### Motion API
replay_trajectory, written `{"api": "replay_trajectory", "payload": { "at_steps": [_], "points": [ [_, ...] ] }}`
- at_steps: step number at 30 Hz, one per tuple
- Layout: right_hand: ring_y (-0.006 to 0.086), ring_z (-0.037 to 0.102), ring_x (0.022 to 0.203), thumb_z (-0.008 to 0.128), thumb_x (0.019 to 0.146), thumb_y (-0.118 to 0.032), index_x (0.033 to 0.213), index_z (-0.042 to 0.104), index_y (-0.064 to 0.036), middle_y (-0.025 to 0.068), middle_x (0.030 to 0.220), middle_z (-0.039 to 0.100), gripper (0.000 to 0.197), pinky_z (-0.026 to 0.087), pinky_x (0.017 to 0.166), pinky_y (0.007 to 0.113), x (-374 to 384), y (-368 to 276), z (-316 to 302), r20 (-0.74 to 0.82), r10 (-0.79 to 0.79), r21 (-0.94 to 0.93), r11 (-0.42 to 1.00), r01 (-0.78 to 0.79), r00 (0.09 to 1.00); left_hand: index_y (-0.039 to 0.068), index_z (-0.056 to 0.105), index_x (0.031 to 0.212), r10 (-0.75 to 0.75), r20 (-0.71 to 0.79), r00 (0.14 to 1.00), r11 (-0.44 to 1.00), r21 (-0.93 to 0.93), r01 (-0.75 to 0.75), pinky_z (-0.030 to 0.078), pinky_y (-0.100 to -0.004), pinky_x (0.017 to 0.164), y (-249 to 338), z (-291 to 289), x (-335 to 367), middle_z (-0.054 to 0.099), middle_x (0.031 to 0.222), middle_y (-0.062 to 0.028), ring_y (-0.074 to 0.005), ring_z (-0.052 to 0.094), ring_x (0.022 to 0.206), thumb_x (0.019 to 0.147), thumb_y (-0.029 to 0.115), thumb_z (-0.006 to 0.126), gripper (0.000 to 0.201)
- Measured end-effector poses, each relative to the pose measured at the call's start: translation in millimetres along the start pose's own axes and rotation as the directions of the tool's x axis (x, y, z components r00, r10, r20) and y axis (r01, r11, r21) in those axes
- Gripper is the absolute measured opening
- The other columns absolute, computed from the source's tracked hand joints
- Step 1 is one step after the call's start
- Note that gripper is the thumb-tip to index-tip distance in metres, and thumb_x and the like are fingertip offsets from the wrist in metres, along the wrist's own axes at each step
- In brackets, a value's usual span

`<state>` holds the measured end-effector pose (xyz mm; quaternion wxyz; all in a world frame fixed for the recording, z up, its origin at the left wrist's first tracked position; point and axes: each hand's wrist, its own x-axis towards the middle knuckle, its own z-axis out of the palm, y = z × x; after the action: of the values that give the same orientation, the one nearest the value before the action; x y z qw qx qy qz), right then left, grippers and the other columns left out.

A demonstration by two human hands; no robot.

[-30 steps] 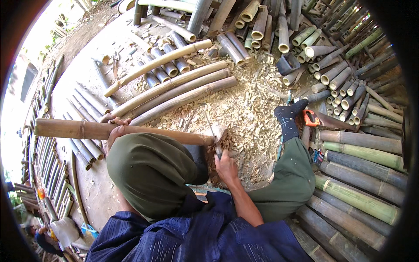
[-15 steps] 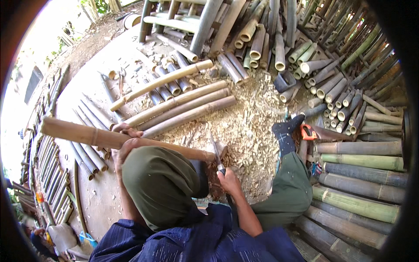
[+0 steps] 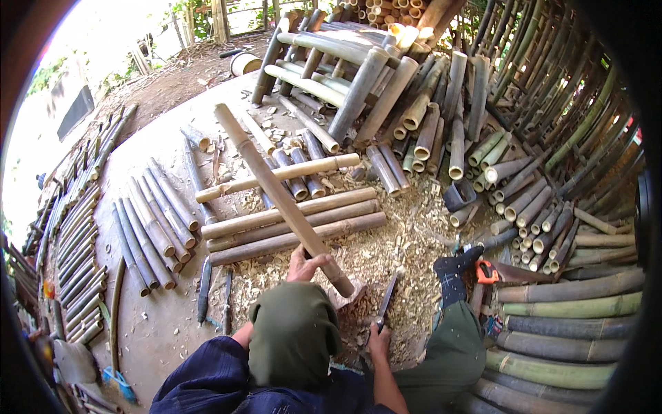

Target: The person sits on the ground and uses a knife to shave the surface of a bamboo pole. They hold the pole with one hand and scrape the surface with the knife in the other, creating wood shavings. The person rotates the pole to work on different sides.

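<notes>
My left hand (image 3: 303, 265) is wrapped round a long bamboo pole (image 3: 281, 194) close to its lower end. The pole slants up and away to the left, and that end is down by a wooden block (image 3: 353, 301), though I cannot tell if they touch. My right hand (image 3: 379, 341) grips the dark handle of a knife (image 3: 389, 301), its long blade pointing away from me. The blade is apart from the pole, to its right. Beyond my left hand lie three bamboo poles (image 3: 296, 229) side by side, with another pole (image 3: 283, 178) farther back.
Wood chips (image 3: 414, 255) cover the ground ahead. A saw with an orange handle (image 3: 487, 272) lies beside my right foot (image 3: 456, 270). Long-handled tools (image 3: 204, 295) lie at the left. Cut bamboo (image 3: 565, 324) is stacked on the right, and a bamboo frame (image 3: 331, 62) stands far back.
The pole has swung from lying across my left knee to slanting forward. My left hand moved forward and right along with it. The knife has come away from the pole's end, toward the right.
</notes>
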<state>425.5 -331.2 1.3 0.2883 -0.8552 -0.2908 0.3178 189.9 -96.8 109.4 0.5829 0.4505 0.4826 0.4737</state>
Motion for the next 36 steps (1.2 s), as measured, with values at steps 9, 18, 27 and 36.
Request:
{"api": "replay_trajectory", "payload": {
  "at_steps": [9, 18, 27, 36],
  "points": [
    [0.0517, 0.063, 0.102, 0.062, 0.098, -0.042, 0.111, 0.064, 0.0084, 0.0341, 0.106, 0.065, 0.052, 0.048, 0.089, 0.054, 64.1, -38.2, 60.6, -0.016, 0.011, -0.11, 0.994, -0.012, 1.0, -0.003, 0.072, 0.106, -0.309, -0.172, 0.935, 0.945, -0.163, 0.282, 0.06, -0.0425, 0.076, 49.7, -52.8, 320.5, 0.071, 0.106, -0.0149, -0.0252, 0.07, 0.085, 0.083, 0.03, 0.088, 0.043],
    [0.0518, 0.062, 0.102, 0.059, 0.099, -0.041, 0.114, 0.063, 0.0084, 0.0336, 0.106, 0.065, 0.052, 0.047, 0.088, 0.056, 108.5, -46.2, 95.1, -0.043, 0.062, -0.185, 0.98, -0.069, 0.997, -0.004, 0.069, 0.111, 0.189, -0.127, 0.974, 0.886, 0.45, -0.113, 0.06, -0.038, 0.077, 41.4, -54.3, 404.0, 0.073, 0.102, -0.0148, -0.0216, 0.068, 0.087, 0.092, 0.013, 0.073, 0.026],
    [0.0499, 0.064, 0.096, 0.058, 0.101, -0.038, 0.109, 0.062, 0.0058, 0.0309, 0.099, 0.066, 0.045, 0.048, 0.081, 0.055, 93.8, -40.5, 107.1, -0.002, 0.022, -0.187, 0.982, -0.022, 1.0, 0.001, 0.068, 0.089, -0.188, 0.111, 0.976, 0.92, 0.367, 0.136, 0.053, -0.0303, 0.06, -92.2, -43.9, 114.4, 0.069, 0.073, -0.0049, -0.0122, 0.064, 0.066, 0.101, 0.008, 0.064, 0.014],
    [0.0491, 0.067, 0.092, 0.061, 0.099, -0.039, 0.106, 0.065, 0.0051, 0.0284, 0.094, 0.068, 0.045, 0.049, 0.079, 0.055, 81.0, -29.2, 93.6, -0.072, -0.029, -0.094, 0.995, 0.022, 0.997, 0.001, 0.068, 0.074, -0.103, -0.096, 0.99, 0.948, 0.293, 0.127, 0.048, -0.038, 0.038, -34.7, -44.0, 177.4, 0.057, 0.051, -0.0027, -0.0143, 0.054, 0.039, 0.102, 0.036, 0.067, 0.045]
  ]
}}
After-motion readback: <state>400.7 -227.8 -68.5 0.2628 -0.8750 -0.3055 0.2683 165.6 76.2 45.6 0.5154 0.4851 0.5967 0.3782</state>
